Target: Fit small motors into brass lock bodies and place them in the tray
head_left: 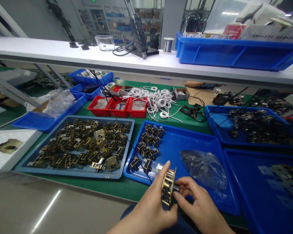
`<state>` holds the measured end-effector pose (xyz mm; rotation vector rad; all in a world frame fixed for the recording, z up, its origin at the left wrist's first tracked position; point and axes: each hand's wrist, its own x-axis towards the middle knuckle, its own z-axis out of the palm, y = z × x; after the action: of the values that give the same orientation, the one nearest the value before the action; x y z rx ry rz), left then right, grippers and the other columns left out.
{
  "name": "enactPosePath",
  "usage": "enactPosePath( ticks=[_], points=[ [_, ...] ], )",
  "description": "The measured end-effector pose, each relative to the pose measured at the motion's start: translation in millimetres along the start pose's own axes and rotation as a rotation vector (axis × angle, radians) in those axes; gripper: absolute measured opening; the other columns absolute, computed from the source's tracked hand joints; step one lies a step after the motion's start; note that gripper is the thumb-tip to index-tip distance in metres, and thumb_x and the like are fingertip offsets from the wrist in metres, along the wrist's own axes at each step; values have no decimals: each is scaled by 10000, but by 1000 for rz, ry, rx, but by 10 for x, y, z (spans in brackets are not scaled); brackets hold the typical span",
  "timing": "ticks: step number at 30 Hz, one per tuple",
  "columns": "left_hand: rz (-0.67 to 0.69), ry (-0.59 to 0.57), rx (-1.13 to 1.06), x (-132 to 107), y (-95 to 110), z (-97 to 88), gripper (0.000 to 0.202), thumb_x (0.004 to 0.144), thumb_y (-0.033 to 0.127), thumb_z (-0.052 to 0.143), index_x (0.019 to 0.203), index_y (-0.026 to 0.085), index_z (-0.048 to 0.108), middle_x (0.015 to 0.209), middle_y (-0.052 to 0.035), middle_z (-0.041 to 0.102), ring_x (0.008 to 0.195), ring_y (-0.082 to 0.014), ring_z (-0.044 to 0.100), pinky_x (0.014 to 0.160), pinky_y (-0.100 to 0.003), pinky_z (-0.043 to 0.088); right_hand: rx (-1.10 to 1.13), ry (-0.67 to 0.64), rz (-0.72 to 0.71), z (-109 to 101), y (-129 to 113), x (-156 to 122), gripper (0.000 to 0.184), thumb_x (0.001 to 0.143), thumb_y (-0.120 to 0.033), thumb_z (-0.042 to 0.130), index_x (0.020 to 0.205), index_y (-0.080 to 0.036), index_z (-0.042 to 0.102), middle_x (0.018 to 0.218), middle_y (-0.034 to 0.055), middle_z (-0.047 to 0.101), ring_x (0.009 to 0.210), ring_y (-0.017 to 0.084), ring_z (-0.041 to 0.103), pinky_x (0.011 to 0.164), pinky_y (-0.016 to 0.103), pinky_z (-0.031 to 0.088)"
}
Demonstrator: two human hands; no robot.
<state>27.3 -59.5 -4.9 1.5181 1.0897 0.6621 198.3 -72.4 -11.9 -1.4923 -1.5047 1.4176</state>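
Observation:
My left hand is wrapped round a brass-coloured metal assembly with two plates and posts between them. It is held on edge over the front of the blue tray. From its right side sticks out a small black cylindrical part, with the fingertips of my right hand closed on it. A white piece shows at the assembly's upper left, near my left fingers. Several similar brass and black assemblies stand in rows at the tray's left end. A clear plastic bag with dark contents lies at its right.
A grey-blue tray full of brass assemblies lies on the left. Behind are red bins of small parts and coiled white cables. More blue trays stand right. A shelf crosses above, and a thin black cable hangs over the trays.

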Motion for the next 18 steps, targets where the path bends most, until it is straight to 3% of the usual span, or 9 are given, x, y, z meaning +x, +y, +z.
enactPosePath(
  ticks=[3,7,13,18],
  points=[
    [-42,-74,-27,0,96,-52,991,652,100,625,1468,232,78,1462,-136,362,1155,-306,546,1020,-426,418,301,-11,33,48,15,6,256,810,-468,609,866,-224,554,773,12,630,740,187,614,698,310,484],
    [-133,-122,-141,-3,163,-121,1093,620,204,753,1467,263,66,1323,-143,505,955,-287,647,890,-421,511,593,26,58,101,22,-33,292,773,-480,674,803,-223,539,755,-12,628,713,146,588,641,247,443],
    [-97,-45,-135,-36,139,-133,875,648,390,778,1398,241,353,1319,-151,521,1221,-384,460,987,-496,425,740,71,67,186,-5,-71,335,761,-504,681,774,-231,487,583,-65,539,490,90,462,501,218,330],
    [-101,-23,-133,-69,177,-136,852,647,405,777,1381,231,382,1324,-145,521,1254,-378,424,1047,-513,354,747,83,68,204,-6,-80,348,752,-505,692,780,-225,487,610,-51,571,504,88,478,497,215,326]
  ],
)
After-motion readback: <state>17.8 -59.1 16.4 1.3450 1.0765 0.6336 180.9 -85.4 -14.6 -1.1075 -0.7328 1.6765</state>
